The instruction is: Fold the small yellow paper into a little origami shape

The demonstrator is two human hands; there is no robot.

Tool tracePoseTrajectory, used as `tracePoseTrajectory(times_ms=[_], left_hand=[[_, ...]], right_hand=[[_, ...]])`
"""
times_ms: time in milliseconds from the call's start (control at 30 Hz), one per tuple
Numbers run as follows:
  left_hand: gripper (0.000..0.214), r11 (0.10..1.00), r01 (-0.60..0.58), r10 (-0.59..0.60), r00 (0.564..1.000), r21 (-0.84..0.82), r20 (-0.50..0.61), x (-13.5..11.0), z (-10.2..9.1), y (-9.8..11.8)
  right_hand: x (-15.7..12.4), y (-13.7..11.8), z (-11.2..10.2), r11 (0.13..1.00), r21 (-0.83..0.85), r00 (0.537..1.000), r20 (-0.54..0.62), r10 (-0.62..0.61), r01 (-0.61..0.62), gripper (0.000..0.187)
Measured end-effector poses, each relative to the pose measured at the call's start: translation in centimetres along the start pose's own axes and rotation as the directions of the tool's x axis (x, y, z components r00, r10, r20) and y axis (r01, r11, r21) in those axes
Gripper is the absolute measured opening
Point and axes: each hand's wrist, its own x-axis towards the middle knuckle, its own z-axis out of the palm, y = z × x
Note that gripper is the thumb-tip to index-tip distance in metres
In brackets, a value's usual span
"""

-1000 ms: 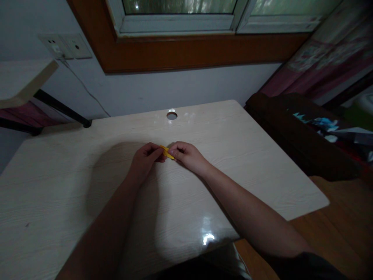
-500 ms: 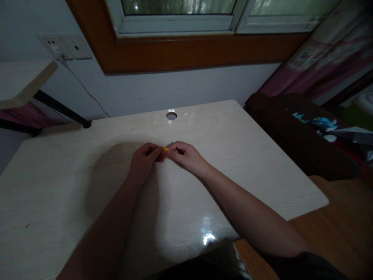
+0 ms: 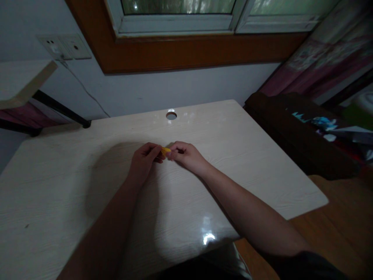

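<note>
A small yellow piece (image 3: 165, 151), thin and folded-looking, is held between my two hands just above the pale wood-grain desk (image 3: 241, 155). My left hand (image 3: 145, 157) pinches its left end between thumb and fingers. At its right end, my right hand (image 3: 186, 154) grips it with thumb and forefinger. The fingers cover much of the piece, so its exact kind cannot be made out. Both forearms reach in from the near edge, and a broad shadow falls on the desk to the left.
A round cable hole (image 3: 171, 116) lies near the desk's back edge. At left a raised shelf (image 3: 26, 79) stands on black legs. A white cable (image 3: 84, 87) runs from the wall sockets (image 3: 64, 46). Dark wooden furniture (image 3: 291, 136) with cluttered items stands right of the desk.
More of the yellow piece shows between my fingers, and it looks wider and more spread. My fingertips have shifted slightly; both arms stay in nearly the same place.
</note>
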Motion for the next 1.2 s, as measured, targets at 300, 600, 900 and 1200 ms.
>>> tracePoseTrajectory(times_ms=[300,600,900,1200], left_hand=[[0.021,0.998,-0.015,0.011,0.998,0.062,0.065,0.2,-0.1,-0.1],[0.016,0.999,-0.005,0.006,1.0,-0.041,0.023,0.2,-0.6,-0.5],[0.012,0.985,0.005,-0.005,1.0,-0.175,0.001,0.2,-0.3,-0.8],[0.018,0.991,-0.041,0.041,0.999,-0.127,0.004,0.2,-0.2,-1.1]], right_hand=[[0.0,0.3,-0.1,0.999,0.039,0.999,0.024,0.025,-0.026,0.029],[0.0,0.1,0.2,0.999,0.053,1.0,0.001,-0.013,0.013,0.028],[0.1,0.6,0.5,0.994,0.086,0.996,-0.051,-0.068,0.072,0.028],[0.0,0.1,0.7,0.975,0.221,0.998,-0.055,-0.006,0.018,0.032]])
